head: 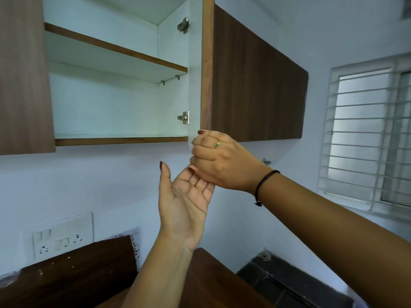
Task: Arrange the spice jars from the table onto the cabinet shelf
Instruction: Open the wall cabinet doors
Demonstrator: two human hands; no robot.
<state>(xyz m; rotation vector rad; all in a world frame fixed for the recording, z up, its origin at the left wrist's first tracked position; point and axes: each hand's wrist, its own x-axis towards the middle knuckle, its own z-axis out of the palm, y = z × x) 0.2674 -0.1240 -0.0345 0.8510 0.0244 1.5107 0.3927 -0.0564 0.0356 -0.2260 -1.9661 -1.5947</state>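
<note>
Fingers [200,150] of your right hand [222,163]: curled tight round the lower corner of the cabinet door [207,74], the thumb on its front edge, knuckles towards you.
Fingers [198,183] of your left hand [184,203]: straight and relaxed, palm up and turned to the right, holding nothing. Their tips touch the underside of your right hand, and the thumb stands apart, pointing up.
Cabinet door: swung open, its narrow wood-grain edge upright and facing you, just right of the opening.
Cabinet [173,96]: open in front of you and above your hands, white inside.
Cabinet shelf [115,50]: its long axis runs across the opening from left to right, sloping down to the right in your view, with a brown front edge. You see it from below.
Cabinet floor [121,141]: a second brown-edged board, level, just left of your right hand.
Inside the cabinet: two metal hinges [183,117] on the right wall and small shelf pins under the shelf.
Spice jars: you cannot tell where they are from this view.
Table [211,285]: brown wood, low in the view beneath your forearms.
Wall: a white switch panel [59,236] at lower left and a barred window [367,134] at right.
</note>
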